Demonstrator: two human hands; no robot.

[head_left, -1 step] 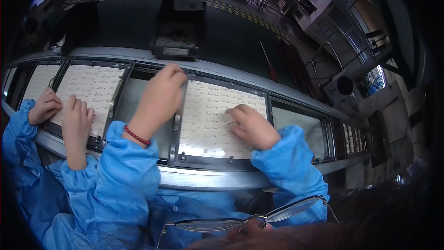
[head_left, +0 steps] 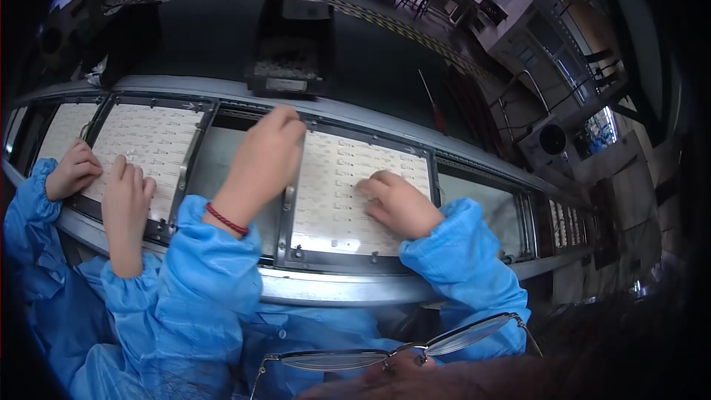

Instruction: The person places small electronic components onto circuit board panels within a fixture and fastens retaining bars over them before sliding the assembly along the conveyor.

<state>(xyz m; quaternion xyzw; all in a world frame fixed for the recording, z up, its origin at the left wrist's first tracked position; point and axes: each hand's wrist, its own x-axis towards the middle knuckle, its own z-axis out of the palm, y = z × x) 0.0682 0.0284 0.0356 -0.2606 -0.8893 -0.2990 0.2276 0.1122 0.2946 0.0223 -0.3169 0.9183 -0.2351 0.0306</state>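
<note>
The person's left hand (head_left: 263, 159) lay flat and open over the left rail of the frame (head_left: 289, 222), fingertips up at its top corner, holding nothing. The right hand (head_left: 400, 204) rested on the white panel (head_left: 348, 185) inside that frame, fingers loosely curled and pressing on the sheet; I could not tell whether they pinched any small part. The panel sat level in its frame on the conveyor (head_left: 333, 285), directly in front of the person.

How far along the work was, I could only judge: the panel looked seated and both hands were on it, so it seemed mid-check, with the rows under the right hand unfinished. To the left, a co-worker's two hands (head_left: 126, 192) lay on a second panel (head_left: 148, 148) in the next frame, and a dark machine (head_left: 289, 67) stood behind the line. Glasses (head_left: 385, 359) showed at the lower edge.

Against the earlier picture nothing had shifted: hands, panels and frames sat in the same places.
</note>
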